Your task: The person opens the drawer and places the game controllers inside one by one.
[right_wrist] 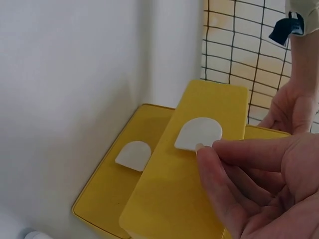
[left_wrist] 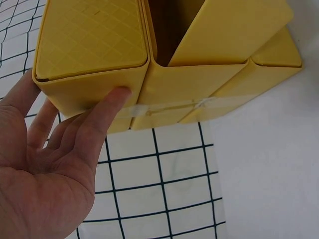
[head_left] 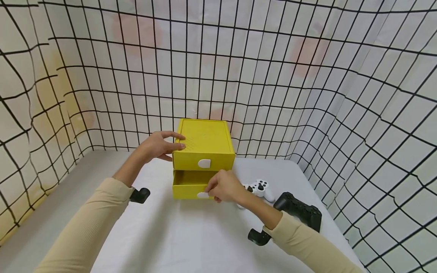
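Note:
A yellow drawer unit point(head_left: 208, 136) stands on the white table, its middle drawer point(right_wrist: 169, 191) pulled partway out. At that drawer's front, my right hand point(head_left: 227, 185) pinches the white tab point(right_wrist: 199, 132) by its edge between thumb and fingertip. My left hand point(head_left: 155, 146) has its fingers spread at the unit's upper left corner. Some fingertips lie on the top and another presses the side wall point(left_wrist: 119, 113). The top drawer's white tab point(head_left: 204, 163) faces me above the pulled drawer. In the right wrist view the bottom drawer's tab point(right_wrist: 134, 155) shows; from the head it is hidden.
Right of the unit lies a white game controller point(head_left: 261, 185), partly behind my right hand. A black game controller point(head_left: 300, 210) is farther right, near the table edge. Black wire mesh point(head_left: 218, 68) over pale cloth encloses the back and sides.

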{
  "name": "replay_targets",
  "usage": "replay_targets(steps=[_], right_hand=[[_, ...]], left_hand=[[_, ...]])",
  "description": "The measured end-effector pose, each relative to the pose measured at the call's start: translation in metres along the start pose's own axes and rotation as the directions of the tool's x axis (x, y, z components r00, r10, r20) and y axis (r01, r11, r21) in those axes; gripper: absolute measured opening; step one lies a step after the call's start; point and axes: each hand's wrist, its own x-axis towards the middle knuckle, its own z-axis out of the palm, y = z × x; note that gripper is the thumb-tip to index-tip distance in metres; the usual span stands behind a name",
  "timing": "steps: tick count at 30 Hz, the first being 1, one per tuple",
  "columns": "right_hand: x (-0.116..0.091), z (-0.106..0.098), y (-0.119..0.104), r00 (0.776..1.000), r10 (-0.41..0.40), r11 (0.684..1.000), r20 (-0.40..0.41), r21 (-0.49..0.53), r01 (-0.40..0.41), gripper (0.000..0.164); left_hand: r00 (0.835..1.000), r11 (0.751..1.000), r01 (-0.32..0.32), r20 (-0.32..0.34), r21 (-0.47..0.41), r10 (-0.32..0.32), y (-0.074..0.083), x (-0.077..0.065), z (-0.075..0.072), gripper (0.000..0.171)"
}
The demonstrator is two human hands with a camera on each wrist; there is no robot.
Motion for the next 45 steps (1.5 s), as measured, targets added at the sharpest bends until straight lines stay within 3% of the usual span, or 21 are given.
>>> replay_targets(steps=[13, 21, 25, 31, 34, 38, 45], right_hand=[[-0.022, 0.0, -0.007, 0.997, -0.029, 1.0, 0.068, -0.003, 0.03, 0.009], [-0.025, -0.001, -0.008, 0.993, -0.028, 1.0, 0.113, -0.002, 0.029, 0.009], [-0.025, -0.008, -0.008, 0.983, -0.017, 1.0, 0.185, 0.017, 0.014, 0.007], [-0.029, -0.025, -0.013, 0.952, -0.005, 1.0, 0.307, -0.011, 0.008, 0.019], [-0.031, -0.035, -0.015, 0.955, -0.001, 0.999, 0.297, -0.031, 0.011, 0.017], [-0.034, -0.048, -0.014, 0.968, 0.054, 0.998, 0.245, -0.04, -0.045, 0.016], [-0.041, -0.069, 0.005, 0.972, 0.179, 0.983, 0.155, -0.072, -0.17, 0.03]], left_hand=[[1.0, 1.0, -0.013, -0.002, -0.008, 0.013, -0.002, 0.002, 0.0, 0.052], [1.0, 1.0, -0.004, -0.003, 0.003, 0.004, -0.001, 0.001, -0.003, 0.052], [1.0, 1.0, 0.001, -0.004, -0.001, -0.001, -0.001, 0.001, -0.004, 0.053], [1.0, 1.0, 0.006, 0.001, 0.0, -0.006, -0.002, 0.002, -0.002, 0.053], [1.0, 1.0, 0.007, 0.0, -0.001, -0.007, -0.003, 0.002, -0.002, 0.054], [1.0, 1.0, 0.002, -0.002, 0.002, -0.002, -0.003, 0.002, -0.003, 0.054], [1.0, 1.0, -0.003, 0.0, 0.005, 0.003, -0.003, 0.002, -0.002, 0.053]])
